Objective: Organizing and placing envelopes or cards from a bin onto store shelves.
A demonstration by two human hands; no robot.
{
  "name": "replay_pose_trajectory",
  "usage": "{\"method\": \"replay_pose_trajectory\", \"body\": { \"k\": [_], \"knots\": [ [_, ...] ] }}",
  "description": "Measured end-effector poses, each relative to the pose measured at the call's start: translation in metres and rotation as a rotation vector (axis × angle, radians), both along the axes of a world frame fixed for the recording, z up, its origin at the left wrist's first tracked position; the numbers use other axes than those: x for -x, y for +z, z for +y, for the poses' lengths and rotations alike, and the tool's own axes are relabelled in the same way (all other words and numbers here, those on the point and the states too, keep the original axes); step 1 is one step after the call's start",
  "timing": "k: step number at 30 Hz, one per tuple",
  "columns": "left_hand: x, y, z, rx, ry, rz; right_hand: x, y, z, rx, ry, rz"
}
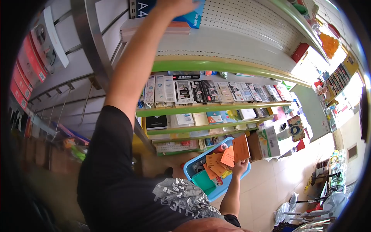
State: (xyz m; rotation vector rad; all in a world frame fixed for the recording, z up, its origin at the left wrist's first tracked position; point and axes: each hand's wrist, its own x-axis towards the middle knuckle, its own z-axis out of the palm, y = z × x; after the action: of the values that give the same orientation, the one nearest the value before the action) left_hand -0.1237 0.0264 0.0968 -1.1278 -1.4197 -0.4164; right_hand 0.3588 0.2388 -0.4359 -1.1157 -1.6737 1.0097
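Observation:
My left hand [178, 7] reaches up to the top shelf, over a blue pack [194, 18] that bears writing. Its fingers are partly cut off by the picture's upper edge. Beside the pack lies a stack of pinkish paper pads [176, 28]. Lower down, my right hand [241, 167] grips an orange booklet [241, 148] by its lower end, above a light blue plastic tub [188, 168]. Inside the tub are several loose orange booklets [214, 161], a teal green folder or box [203, 181] and a pinkish roll [222, 147].
Green-edged shelves [214, 108] hold packaged pens and notebooks. A white and green carton [269, 140] stands right of the tub. At far left, red-and-clear packages [32, 61] hang near a metal post [92, 37]. Plastic bags [285, 207] lie on the tiled floor at lower right.

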Motion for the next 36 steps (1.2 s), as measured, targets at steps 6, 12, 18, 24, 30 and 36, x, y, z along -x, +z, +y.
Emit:
{"method": "replay_pose_trajectory", "body": {
  "k": [6,12,18,24,30,36],
  "knots": [
    [-0.157,-0.130,0.031,0.324,-0.687,-0.206,0.015,0.098,-0.035,0.268,0.316,0.313],
    [-0.221,-0.273,0.030,0.845,-0.652,-0.653,0.011,0.144,-0.052,0.386,0.558,0.232],
    [-0.243,-0.334,0.013,0.956,-0.714,-0.654,0.006,0.145,-0.085,0.698,0.624,0.458],
    [-0.248,-0.349,-0.018,1.167,-0.646,-0.835,0.002,0.125,-0.110,0.789,0.789,0.335],
    [-0.259,-0.370,-0.043,1.201,-0.589,-0.945,0.004,0.118,-0.124,0.842,0.827,0.229],
    [-0.250,-0.357,-0.046,1.017,-0.621,-1.007,0.001,0.121,-0.115,0.965,0.832,0.534]
  ]
}}
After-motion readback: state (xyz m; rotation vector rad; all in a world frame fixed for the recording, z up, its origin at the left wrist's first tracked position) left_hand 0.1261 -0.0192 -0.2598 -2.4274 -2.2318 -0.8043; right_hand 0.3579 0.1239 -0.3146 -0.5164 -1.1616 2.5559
